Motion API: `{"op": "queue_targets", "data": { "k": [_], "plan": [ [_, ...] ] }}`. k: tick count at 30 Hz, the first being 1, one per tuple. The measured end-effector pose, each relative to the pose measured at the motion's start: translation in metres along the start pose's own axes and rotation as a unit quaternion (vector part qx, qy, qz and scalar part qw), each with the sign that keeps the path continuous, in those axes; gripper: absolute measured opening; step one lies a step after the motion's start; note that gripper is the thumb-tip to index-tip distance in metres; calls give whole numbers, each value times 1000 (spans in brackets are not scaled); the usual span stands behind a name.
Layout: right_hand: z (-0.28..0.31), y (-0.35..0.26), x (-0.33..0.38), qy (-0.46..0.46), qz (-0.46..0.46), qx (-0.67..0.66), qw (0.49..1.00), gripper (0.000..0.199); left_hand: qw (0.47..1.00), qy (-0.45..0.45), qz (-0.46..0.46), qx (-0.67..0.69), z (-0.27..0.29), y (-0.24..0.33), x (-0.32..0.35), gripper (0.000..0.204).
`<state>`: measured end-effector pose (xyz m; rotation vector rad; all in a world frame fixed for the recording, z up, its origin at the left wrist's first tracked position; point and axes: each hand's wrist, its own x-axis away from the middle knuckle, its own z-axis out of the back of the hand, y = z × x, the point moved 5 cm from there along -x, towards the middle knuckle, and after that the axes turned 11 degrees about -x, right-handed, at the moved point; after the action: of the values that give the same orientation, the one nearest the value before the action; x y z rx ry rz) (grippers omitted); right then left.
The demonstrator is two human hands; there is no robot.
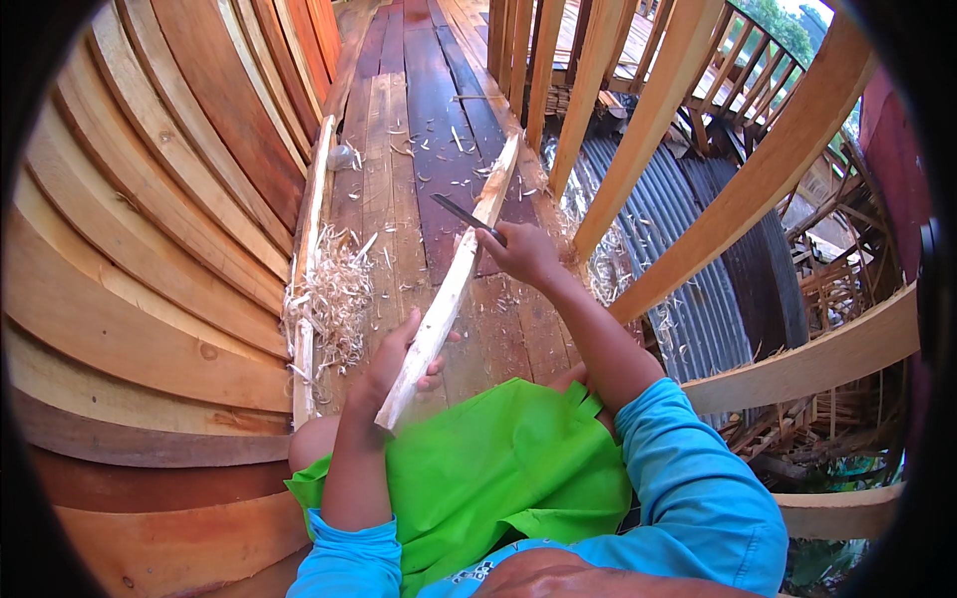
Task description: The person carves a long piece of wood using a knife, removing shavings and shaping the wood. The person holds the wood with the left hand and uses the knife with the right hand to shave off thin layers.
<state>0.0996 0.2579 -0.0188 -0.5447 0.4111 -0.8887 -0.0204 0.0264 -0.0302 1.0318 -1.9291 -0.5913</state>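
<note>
A long pale stick of peeled wood [446,296] slants up and away from my lap. My left hand [392,356] is closed around its near part, thumb on one side and fingertips showing on the other. My right hand [522,253] grips a knife [461,213], its handle mostly hidden in the fist. The dark blade points away to the left and crosses the stick around the middle of its length. A bright green cloth [508,478] covers my lap below the near end of the stick.
Curled wood shavings [337,289] lie heaped by the left plank wall [159,259], beside another pale stick [311,219]. More shavings are scattered over the board floor [389,189]. Wooden railing posts [643,120] stand on the right, with corrugated metal sheets [663,239] lower down beyond them.
</note>
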Motion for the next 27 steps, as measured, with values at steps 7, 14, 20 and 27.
{"op": "queue_targets", "data": {
  "k": [7, 14, 20, 27],
  "plan": [
    [-13, 0, 1, 41, 14, -27, 999, 58, 1000, -7, 7, 25, 1, -1, -1, 69],
    [-12, 42, -13, 71, -73, -98, 990, 61, 998, 43, 3, -49, -3, -2, -3, 68],
    [-7, 24, -8, 27, -72, -102, 992, 60, 997, 51, 1, -55, -5, 2, 2, 66],
    [-10, 20, -6, 15, -62, -108, 992, 60, 996, 59, 11, -63, -6, 1, 0, 68]
  ]
}}
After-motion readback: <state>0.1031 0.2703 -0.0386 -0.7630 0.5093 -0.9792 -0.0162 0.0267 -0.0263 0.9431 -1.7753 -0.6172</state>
